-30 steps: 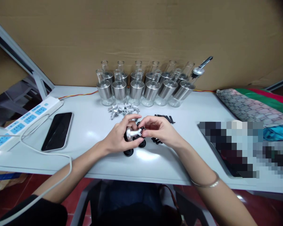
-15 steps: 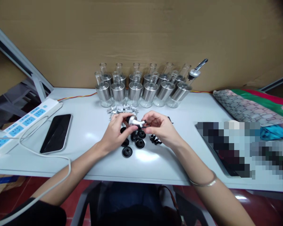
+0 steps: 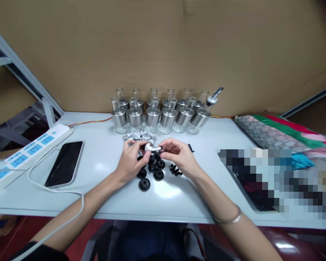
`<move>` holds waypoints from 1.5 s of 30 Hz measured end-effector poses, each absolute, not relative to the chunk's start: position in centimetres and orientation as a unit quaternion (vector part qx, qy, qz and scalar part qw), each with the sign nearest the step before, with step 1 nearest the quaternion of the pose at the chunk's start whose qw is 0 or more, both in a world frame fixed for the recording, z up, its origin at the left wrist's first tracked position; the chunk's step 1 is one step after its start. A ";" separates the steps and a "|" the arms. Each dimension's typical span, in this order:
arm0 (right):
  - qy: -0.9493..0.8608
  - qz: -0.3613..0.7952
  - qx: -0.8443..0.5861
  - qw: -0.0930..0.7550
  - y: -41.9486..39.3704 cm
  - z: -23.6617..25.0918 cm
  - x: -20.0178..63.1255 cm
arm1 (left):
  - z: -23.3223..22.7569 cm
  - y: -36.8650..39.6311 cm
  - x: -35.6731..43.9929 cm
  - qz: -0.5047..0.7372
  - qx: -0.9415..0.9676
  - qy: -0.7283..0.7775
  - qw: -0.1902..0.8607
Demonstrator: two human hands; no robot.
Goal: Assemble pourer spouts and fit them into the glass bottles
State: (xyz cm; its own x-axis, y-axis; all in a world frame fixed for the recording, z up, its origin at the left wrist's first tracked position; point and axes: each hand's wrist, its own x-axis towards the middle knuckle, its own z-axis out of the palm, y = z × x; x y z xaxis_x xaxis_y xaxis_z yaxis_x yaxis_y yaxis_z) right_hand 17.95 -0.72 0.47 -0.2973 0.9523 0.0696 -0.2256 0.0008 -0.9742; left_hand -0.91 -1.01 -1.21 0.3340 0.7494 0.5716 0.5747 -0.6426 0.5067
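Between my hands is a silvery bottle pourer [image 3: 150, 147] with a bent spout pointing right. My left hand [image 3: 130, 160] is closed around its wide base, thumb in front. The fingers of my right hand [image 3: 178, 155] pinch a small black piece [image 3: 160, 148] at the spout's end; how it joins the spout cannot be made out. Below them on the table lie several round black stoppers [image 3: 144, 184]. A cluster of small black parts [image 3: 175, 169] is beside my right wrist, and a pile of silvery parts [image 3: 141, 136] lies behind my left hand.
Two rows of glass bottles with metal sleeves [image 3: 152, 117] stand at the back; the front right one carries a pourer [image 3: 213, 98]. A phone [image 3: 65, 163], a power strip [image 3: 29, 154] and a white cable [image 3: 83, 203] are left. Patterned cloth [image 3: 271, 134] lies right.
The whole view has shifted, so the table sits lower in the picture. Both hands keep hold of the pourer, my right fingers still at its spout end.
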 end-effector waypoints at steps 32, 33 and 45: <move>-0.599 -0.031 -0.706 0.377 7.4 5.9 22.8 | -0.1 -0.3 1.8 0.438 0.829 0.347 -0.001; -0.594 -0.032 -0.713 0.372 7.6 6.3 22.8 | -0.1 -0.3 1.9 0.437 0.831 0.344 -0.002; -0.629 -0.005 -0.719 0.297 8.6 7.8 23.8 | -0.3 -0.2 1.9 0.422 0.843 0.335 -0.001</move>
